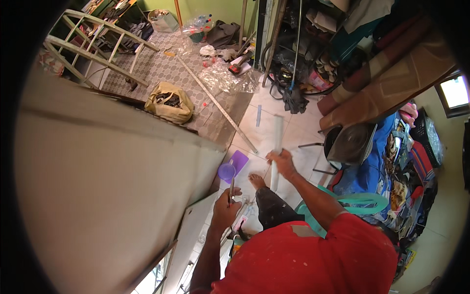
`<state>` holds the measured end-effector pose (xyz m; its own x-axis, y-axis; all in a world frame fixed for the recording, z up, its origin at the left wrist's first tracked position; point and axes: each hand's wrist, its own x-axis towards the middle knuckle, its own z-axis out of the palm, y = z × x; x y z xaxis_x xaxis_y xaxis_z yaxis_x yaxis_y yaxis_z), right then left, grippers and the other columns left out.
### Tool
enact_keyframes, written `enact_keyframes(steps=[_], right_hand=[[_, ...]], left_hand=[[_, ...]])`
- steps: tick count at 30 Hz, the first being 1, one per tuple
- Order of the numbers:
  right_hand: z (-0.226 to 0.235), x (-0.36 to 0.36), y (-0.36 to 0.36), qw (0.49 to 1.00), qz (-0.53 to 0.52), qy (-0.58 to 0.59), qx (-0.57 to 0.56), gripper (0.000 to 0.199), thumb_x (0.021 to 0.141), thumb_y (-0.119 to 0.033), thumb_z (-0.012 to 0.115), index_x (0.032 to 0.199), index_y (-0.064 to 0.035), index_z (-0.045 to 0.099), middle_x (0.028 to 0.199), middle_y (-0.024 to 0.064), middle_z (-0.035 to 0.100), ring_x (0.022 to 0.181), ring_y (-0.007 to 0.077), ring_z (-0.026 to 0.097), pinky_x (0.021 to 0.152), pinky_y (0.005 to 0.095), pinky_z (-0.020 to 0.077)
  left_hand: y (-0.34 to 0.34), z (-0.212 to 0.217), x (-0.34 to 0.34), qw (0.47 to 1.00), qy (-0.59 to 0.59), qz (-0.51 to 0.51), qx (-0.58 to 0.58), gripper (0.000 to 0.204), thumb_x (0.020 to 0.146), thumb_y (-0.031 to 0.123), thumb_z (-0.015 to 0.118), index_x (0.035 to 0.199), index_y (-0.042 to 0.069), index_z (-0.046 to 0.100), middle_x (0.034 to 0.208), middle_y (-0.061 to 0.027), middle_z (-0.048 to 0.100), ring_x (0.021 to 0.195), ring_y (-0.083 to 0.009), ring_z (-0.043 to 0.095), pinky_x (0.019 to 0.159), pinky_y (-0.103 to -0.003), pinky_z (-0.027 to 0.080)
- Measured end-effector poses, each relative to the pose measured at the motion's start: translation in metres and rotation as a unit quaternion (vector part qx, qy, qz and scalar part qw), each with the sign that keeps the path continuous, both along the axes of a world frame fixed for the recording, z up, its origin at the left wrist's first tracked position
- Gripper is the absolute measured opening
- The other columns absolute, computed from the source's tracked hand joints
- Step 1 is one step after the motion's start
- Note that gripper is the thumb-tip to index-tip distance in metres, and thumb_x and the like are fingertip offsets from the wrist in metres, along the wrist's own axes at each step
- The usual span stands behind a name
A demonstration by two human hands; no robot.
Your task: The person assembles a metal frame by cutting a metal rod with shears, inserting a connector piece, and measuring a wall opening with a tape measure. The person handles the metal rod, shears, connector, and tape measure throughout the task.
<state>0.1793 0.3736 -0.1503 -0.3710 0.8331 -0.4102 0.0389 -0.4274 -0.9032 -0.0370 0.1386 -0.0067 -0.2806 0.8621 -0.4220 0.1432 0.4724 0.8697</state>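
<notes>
My right hand (pixel 282 162) grips a long white strip (pixel 277 138) that stands nearly upright from the tiled floor, its lower end by my bare foot (pixel 256 181). My left hand (pixel 226 207) is closed around a thin dark pen-like tool (pixel 231 187), held point up beside a white panel (pixel 196 230). A purple scoop with a round cup (pixel 231 168) lies on the floor just past my left hand. My dark trouser leg (pixel 271 208) is raised between the two hands.
A large beige board (pixel 107 186) fills the left. A long metal rail (pixel 215 105), a yellow bag (pixel 170 102) and a pale wooden frame (pixel 93 44) lie farther off. A black fan (pixel 350 142), green chair (pixel 362 201) and rolled carpets (pixel 391 78) crowd the right.
</notes>
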Motion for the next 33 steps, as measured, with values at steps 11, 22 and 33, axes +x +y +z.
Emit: enact_keyframes(steps=[11,22,33], right_hand=[[0.099,0.119,0.160,0.959,-0.182,-0.181,0.122,0.021,0.104,-0.024,0.076,0.099,-0.0041,0.072,0.082,0.0040,0.077,0.061,0.0074,0.061,0.054,0.0273,0.0478],[0.048,0.186,0.249,0.934,-0.029,-0.322,0.152,0.024,0.101,-0.025,0.081,0.091,-0.0042,0.074,0.077,0.0027,0.071,0.066,0.0113,0.063,0.058,0.0333,0.0497],[0.149,-0.041,0.392,0.916,0.354,-0.077,0.170,0.037,0.093,-0.027,0.093,0.117,-0.0034,0.079,0.093,0.0026,0.072,0.086,0.0136,0.062,0.078,0.0321,0.0524]], left_hand=[[0.217,0.035,-0.022,0.991,-0.009,-0.091,0.095,0.031,0.102,0.015,0.065,0.129,-0.001,0.072,0.112,-0.0186,0.077,0.102,-0.0316,0.074,0.095,-0.043,0.057],[0.315,0.009,-0.054,0.995,0.044,-0.024,0.085,0.030,0.107,0.017,0.063,0.131,0.002,0.072,0.109,-0.0100,0.078,0.092,-0.0183,0.071,0.086,-0.036,0.059],[0.501,-0.074,-0.035,0.918,-0.234,0.279,0.157,0.041,0.111,0.026,0.056,0.128,-0.005,0.077,0.113,-0.0198,0.082,0.095,-0.0266,0.080,0.082,-0.037,0.063]])
